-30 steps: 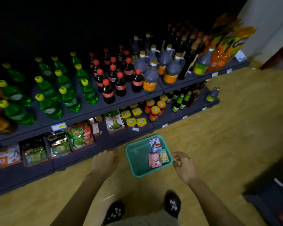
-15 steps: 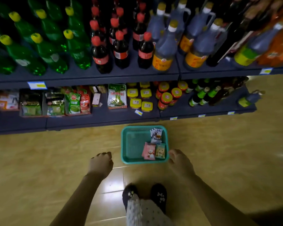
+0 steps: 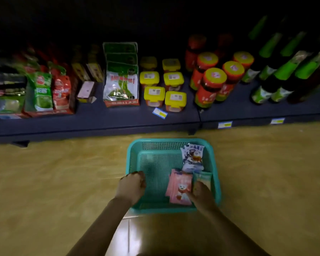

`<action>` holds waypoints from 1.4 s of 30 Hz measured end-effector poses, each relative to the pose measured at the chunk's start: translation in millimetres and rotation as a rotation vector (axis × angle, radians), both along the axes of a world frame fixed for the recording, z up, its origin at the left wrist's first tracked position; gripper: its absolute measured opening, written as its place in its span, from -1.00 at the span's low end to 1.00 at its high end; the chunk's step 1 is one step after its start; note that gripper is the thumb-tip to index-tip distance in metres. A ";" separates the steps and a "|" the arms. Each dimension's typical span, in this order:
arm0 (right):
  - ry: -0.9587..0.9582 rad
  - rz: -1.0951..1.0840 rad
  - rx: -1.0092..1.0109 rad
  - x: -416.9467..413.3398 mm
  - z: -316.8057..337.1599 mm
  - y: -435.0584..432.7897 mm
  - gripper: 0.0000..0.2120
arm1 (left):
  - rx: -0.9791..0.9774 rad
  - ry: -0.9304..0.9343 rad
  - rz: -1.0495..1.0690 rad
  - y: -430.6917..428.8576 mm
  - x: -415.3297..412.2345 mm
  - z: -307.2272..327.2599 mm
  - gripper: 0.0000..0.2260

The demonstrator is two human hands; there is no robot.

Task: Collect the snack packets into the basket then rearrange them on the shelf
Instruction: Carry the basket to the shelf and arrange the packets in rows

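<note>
Floor below the shelf holds the basket, snack packets gathered, reshelving apparently ahead; left hand curled at rim, right hand on packets, grips unclear

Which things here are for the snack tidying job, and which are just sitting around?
For the job: basket, pink packets, white packets, green packet, shelf.
Just sitting around: yellow-lidded tubs, red jars, green bottles, price tag.
</note>
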State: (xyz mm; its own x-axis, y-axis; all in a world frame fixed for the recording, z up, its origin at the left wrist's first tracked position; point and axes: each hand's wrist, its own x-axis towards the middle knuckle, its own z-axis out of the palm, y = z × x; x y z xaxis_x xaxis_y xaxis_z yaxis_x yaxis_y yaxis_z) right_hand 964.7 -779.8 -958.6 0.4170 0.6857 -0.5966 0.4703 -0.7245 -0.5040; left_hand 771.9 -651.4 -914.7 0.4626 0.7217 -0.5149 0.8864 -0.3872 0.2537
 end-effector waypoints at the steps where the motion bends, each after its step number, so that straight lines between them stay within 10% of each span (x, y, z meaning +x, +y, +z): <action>1: -0.003 -0.037 0.024 0.1 -26.6 1.6 -0.71 | -0.001 -0.013 0.000 3.0 5.7 -23.4 -0.84; 9: -0.216 -0.055 0.224 -21.0 -132.8 -6.3 -0.11 | -0.052 -0.104 0.047 3.5 30.3 -138.8 -0.83; 17: -0.133 -0.083 0.038 -19.3 -147.1 5.6 -0.51 | -0.095 -0.127 0.120 -18.7 26.5 -143.5 -0.81; 29: 0.474 -0.522 0.291 39.7 -51.0 -25.4 -0.79 | -0.283 -0.131 0.098 -42.1 85.4 -170.6 -0.62; 37: 0.519 -0.651 0.279 48.7 -47.0 -52.2 -0.77 | -0.414 -0.255 0.485 -42.8 121.1 -211.3 -0.25; 42: 0.530 -0.666 0.301 46.2 -51.1 -51.8 -0.73 | -0.592 -0.340 0.612 -36.6 121.4 -233.0 -0.45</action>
